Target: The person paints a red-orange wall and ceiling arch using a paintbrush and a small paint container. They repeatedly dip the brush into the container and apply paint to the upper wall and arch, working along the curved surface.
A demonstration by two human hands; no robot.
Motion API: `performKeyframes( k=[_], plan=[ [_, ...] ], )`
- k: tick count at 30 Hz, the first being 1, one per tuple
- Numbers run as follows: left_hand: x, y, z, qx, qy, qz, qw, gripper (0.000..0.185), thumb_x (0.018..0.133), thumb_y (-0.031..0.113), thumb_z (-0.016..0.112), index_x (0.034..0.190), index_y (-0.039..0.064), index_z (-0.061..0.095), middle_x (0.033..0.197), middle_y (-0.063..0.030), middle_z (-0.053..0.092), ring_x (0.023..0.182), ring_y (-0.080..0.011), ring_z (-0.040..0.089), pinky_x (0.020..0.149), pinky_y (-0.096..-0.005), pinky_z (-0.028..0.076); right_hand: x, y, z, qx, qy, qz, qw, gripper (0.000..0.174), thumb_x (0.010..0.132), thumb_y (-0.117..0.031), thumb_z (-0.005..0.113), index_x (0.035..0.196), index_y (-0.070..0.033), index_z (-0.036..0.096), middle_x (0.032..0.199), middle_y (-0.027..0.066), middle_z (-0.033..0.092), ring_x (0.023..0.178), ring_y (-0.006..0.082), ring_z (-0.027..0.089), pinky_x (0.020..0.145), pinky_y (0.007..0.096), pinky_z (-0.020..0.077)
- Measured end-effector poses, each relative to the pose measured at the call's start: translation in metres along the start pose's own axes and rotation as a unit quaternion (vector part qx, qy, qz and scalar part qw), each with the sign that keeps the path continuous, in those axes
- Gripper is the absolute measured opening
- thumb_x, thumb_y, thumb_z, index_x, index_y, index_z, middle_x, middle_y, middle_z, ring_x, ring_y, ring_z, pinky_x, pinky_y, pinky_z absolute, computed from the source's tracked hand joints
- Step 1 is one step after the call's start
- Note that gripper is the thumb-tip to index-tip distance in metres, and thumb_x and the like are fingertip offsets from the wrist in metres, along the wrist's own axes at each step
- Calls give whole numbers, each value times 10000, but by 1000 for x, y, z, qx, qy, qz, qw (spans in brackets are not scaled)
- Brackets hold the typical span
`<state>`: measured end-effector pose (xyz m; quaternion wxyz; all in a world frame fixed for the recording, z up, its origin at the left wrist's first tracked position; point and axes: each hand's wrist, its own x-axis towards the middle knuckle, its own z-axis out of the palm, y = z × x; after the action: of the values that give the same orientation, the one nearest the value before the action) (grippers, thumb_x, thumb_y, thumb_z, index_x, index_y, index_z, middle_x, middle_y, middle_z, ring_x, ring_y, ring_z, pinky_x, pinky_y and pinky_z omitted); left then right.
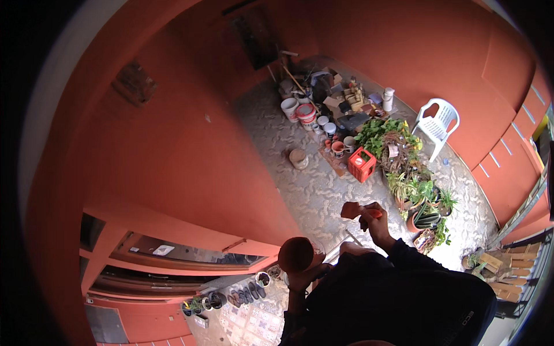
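My left hand (303, 279) grips a round paint container (296, 255) from below and beside it, close to the red-brown wall (242, 190). The inside of the container looks dark red-brown; how much is in it I cannot tell. In my right hand (375, 225) is a flat paintbrush (350, 210), its wide end coated red-brown and its orange handle partly covered by my fingers. The brush points left, up from the container and apart from the wall. Beneath my hands, part of a metal frame (355, 238) shows beside my leg.
Far below, the patterned floor (311, 194) holds a bucket (298, 158), a red plastic crate (362, 164), paint pails (306, 114) and potted plants (422, 190). A white plastic chair (437, 123) stands by the far wall. Wood-framed windows (190, 255) lie left; several shoes (246, 295) sit below them.
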<state>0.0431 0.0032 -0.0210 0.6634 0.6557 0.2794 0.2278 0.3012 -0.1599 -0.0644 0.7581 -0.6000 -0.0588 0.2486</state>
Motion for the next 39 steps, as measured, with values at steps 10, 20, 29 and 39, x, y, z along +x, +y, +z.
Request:
performKeyframes(
  k=[10, 20, 29, 39],
  plan=[
    [0, -4, 16, 4, 32, -8, 999, 981, 696, 131, 1024, 1527, 67, 506, 1356, -95, 710, 1243, -187, 696, 1031, -381, 599, -10, 1, 30, 7, -77, 142, 987, 441, 1111, -546, 594, 1063, -107, 592, 759, 69, 667, 590, 159, 657, 489, 275, 448],
    [4, 52, 40, -21, 43, 93, 994, 976, 692, 100, 978, 1555, 100, 522, 1419, -92, 680, 1358, -245, 645, 1110, -418, 546, -27, -6, 82, 49, -275, 110, 954, 311, 1142, -384, 552, 1129, -79, 616, 1047, 78, 725, 913, 163, 714, 767, 354, 580],
    [2, 26, 45, 51, 88, 116, 988, 1108, 623, 260, 1027, 1590, 157, 496, 1456, -143, 664, 1395, -358, 632, 1095, -492, 561, -53, -85, 133, 16, -512, 68, 856, 739, 1171, -560, 276, 1486, 43, 567, 1404, 160, 704, 1155, 231, 722, 1030, 335, 565],
    [8, 16, 52, 252, 157, 115, 948, 1174, 631, 414, 1026, 1624, 171, 447, 1620, -212, 429, 1190, -490, 704, 971, -564, 613, -23, -34, 126, 147, -510, 166, 831, 515, 1082, -300, 503, 1432, 68, 584, 1548, 229, 575, 1406, 288, 577, 1119, 383, 492]
  ],
)
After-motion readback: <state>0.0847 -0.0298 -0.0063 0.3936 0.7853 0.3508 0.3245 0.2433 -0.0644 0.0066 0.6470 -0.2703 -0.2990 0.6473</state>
